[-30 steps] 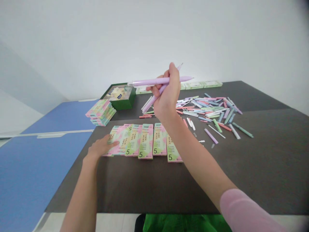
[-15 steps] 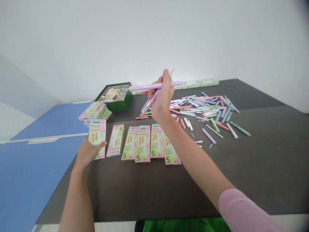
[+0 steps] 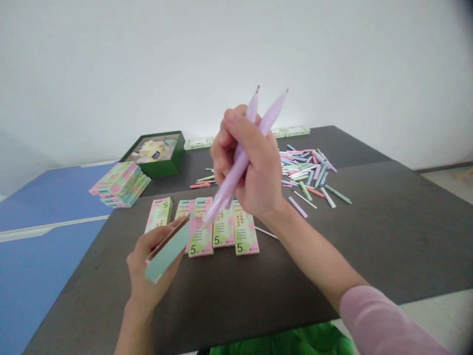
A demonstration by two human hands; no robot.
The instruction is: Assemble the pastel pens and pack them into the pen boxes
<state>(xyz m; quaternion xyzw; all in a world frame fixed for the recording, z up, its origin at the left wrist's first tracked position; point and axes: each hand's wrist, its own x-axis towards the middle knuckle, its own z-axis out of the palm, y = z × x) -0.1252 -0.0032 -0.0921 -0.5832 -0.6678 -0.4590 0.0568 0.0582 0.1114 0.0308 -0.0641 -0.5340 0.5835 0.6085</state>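
Well, far to the left of the row of pastel boxes (image 3: 201,236), a blue tabletop (image 3: 44,207) runs alongside the dark table (image 3: 295,266). Just left of the row and farther back, a loose stack of the same boxes (image 3: 120,185), piled crosswise, probably for lifting off one at a time. Behind the row, a green open-topped carton (image 3: 162,169) with pale packets inside, their print too small to read. Nearest the row's left end, the left hand (image 3: 148,261), fingers curled and grasping a single narrow box (image 3: 166,251), tipped up on its long edge, mint face outward, a brown slit along the top, though whether a flap or an opening, impossible to tell. That grip seemingly keeps the slit turned toward the other hand. Above the row's middle, the right hand (image 3: 254,167), fingers clenched around two lilac pens (image 3: 271,118) crossed in a V, tips up, the lower end of one blurred and close to the held box, the tight hold apparently meant to carry both at once. Just right of the row, a thin white stick (image 3: 266,232) on the table, then a scattered heap of pastel pen parts (image 3: 306,172). Farther right of the row, a pink sleeve (image 3: 384,320) on the right forearm.
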